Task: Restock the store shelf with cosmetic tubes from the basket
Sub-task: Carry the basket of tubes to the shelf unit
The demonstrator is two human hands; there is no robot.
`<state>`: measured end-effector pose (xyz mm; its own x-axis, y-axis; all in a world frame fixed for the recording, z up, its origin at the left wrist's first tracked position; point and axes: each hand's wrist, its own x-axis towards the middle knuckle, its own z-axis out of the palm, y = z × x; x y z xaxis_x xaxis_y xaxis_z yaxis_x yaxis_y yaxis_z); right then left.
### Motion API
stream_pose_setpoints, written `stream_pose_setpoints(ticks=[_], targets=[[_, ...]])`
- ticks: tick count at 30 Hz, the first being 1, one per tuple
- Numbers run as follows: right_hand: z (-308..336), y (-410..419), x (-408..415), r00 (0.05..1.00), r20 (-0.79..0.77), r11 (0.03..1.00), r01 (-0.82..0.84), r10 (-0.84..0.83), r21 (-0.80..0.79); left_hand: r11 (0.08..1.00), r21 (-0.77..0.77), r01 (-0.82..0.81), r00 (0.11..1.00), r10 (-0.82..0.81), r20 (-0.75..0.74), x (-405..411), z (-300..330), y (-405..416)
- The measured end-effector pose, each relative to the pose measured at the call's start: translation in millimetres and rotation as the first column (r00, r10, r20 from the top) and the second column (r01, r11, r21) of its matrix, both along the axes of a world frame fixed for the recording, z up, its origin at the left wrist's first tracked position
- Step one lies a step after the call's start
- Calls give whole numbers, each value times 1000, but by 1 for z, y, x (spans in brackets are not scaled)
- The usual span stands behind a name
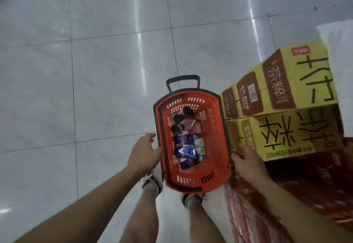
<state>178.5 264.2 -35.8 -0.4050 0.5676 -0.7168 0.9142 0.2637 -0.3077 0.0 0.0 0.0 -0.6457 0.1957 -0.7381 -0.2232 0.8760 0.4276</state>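
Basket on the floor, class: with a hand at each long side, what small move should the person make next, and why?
Probably close both hands on the rim and lift. The red basket sits low by the feet, tubes still inside, no shelf in view. The left hand touches the left rim; the right hand is at the right rim, beside the yellow cartons.
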Motion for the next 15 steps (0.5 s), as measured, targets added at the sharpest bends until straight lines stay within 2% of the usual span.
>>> stream_pose_setpoints(ticks=[5,11,13,15], targets=[[-121,37,-12,999,17,998,-50,50,23,990,-116,-75,992,86,93,5,-143,15],[-270,50,7,998,-18,998,-53,54,25,957,-67,-281,955,285,80,28,-266,17],[-291,47,6,998,-51,999,23,-22,30,946,-41,-322,946,323,25,33,-286,15],[-281,37,-14,990,-88,993,111,-107,40,946,-9,-324,946,324,4,33,-302,14]])
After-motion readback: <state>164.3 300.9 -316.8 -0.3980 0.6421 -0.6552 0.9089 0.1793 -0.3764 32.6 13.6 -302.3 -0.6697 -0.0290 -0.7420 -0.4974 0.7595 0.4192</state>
